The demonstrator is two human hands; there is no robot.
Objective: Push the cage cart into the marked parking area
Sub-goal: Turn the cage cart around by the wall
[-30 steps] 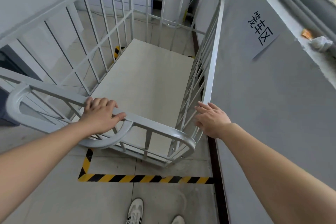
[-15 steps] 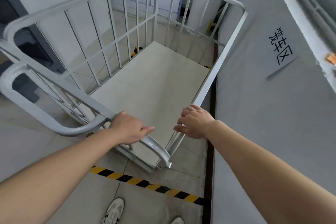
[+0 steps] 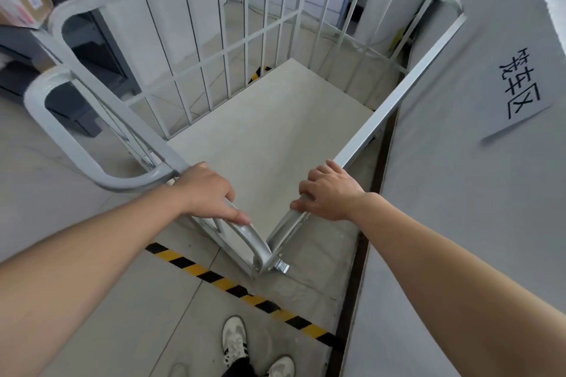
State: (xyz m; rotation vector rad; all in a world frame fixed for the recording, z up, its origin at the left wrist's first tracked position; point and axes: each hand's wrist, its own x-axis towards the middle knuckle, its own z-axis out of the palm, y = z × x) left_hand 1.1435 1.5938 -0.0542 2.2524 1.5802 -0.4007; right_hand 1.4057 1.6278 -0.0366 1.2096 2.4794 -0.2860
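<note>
My left hand (image 3: 205, 190) grips the cage cart (image 3: 395, 107) near rail, right hand (image 3: 329, 191) grips its side rail; cart beside grey wall (image 3: 459, 193), beyond striped floor tape (image 3: 242, 291)

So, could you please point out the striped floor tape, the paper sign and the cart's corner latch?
striped floor tape (image 3: 242, 291): head view, mid-strip.
paper sign (image 3: 520, 92): head view, on its lettering.
corner latch (image 3: 282, 266): head view, metal body.
</note>
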